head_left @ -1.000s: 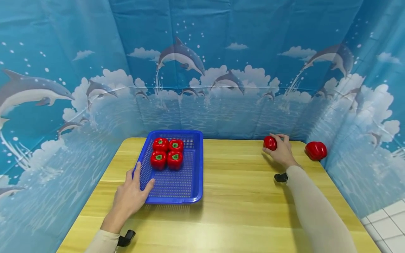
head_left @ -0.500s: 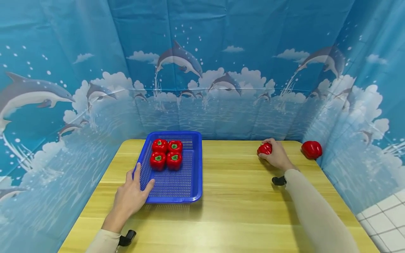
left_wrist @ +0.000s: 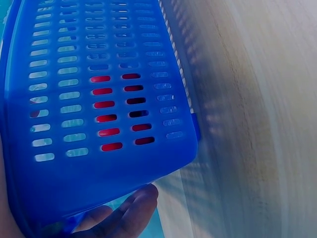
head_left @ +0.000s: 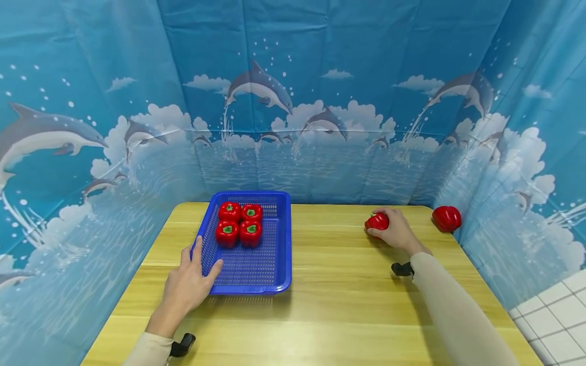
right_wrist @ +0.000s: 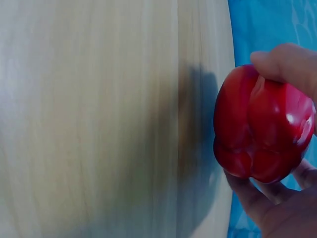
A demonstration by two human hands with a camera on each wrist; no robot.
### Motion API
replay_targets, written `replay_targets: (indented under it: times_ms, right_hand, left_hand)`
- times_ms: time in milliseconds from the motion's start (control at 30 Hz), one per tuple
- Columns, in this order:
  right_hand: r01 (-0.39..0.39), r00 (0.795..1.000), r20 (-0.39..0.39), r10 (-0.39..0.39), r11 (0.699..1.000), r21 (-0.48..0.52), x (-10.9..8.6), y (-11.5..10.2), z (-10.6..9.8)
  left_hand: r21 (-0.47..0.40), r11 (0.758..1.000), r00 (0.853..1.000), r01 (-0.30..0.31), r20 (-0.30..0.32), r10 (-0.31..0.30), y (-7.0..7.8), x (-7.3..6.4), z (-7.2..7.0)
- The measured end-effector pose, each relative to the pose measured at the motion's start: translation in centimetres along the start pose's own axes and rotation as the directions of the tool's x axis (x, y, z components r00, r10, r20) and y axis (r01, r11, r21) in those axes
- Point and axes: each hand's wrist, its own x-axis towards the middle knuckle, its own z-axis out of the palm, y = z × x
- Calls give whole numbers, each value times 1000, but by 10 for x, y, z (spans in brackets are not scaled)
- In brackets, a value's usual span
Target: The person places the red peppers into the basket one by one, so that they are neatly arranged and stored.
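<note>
A red bell pepper is held between the thumb and fingers of my right hand, over the far right of the table. Its lobed, glossy side fills the grip in the right wrist view. My left hand grips the near left corner of a blue perforated plastic basket, thumb over the rim and fingers along the outside. Several red bell peppers with green stems stand close together in the basket's far left part. Red shows through the slots of the basket wall in the left wrist view.
Another red bell pepper lies at the table's far right corner, by the curtain. The wooden table extends between the basket and my right arm. A blue dolphin-print curtain closes off the back and sides.
My right hand has carried its pepper slightly left and nearer, turning it so that the green stem end shows at its left. My left hand stays at the basket corner.
</note>
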Motion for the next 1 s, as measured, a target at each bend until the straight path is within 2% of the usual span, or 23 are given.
replay_targets:
  times_ms: [700, 1000]
  right_hand:
    - [83, 996, -23, -83, 996, 16, -17, -22, 20]
    - [128, 992, -25, -127, 992, 18, -23, -37, 20]
  left_hand:
    - [-5, 1000, 1000, -21, -5, 21, -1, -1, 1]
    - [-10, 1000, 1000, -13, -9, 13, 0, -2, -1]
